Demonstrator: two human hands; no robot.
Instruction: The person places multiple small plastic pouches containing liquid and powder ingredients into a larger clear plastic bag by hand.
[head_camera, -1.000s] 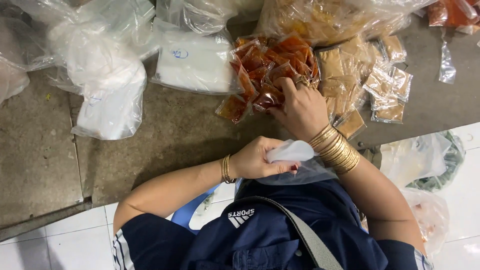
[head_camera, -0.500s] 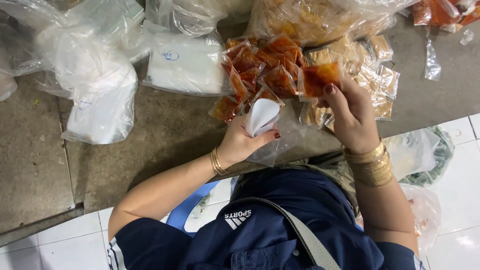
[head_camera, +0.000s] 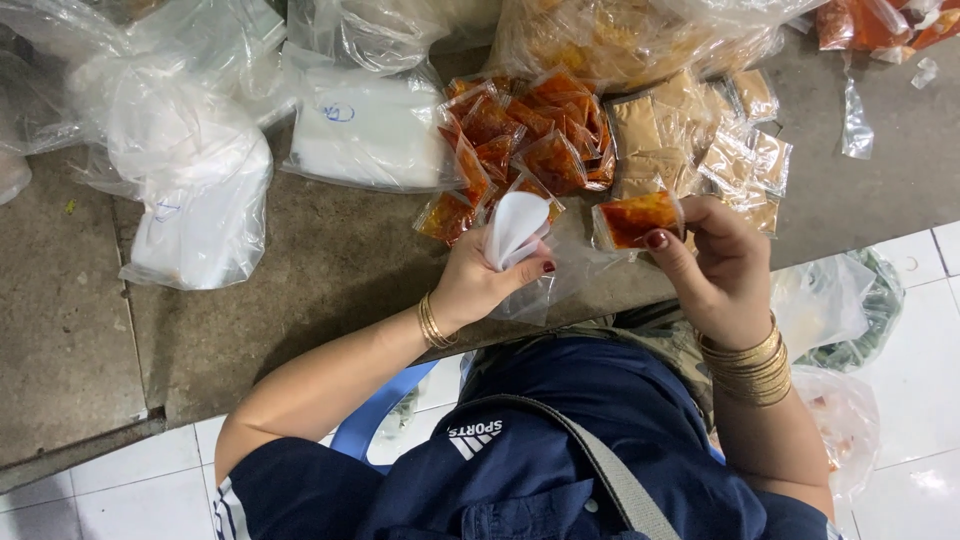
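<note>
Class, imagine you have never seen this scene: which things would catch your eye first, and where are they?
First, the heap of red-orange sauce packets at the top centre of the grey table, with tan packets beside it on the right. Next, the two hands below: the left hand grips a clear bag with folded white paper, and the right hand pinches one orange packet. Gold bangles shine on the right wrist.

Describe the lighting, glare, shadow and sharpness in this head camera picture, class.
Head view: bright, even overhead light; white glare on the clear plastic bags; a soft shadow under the left hand on the grey counter; the right hand and its orange sachet are sharp; edges bow slightly.
</note>
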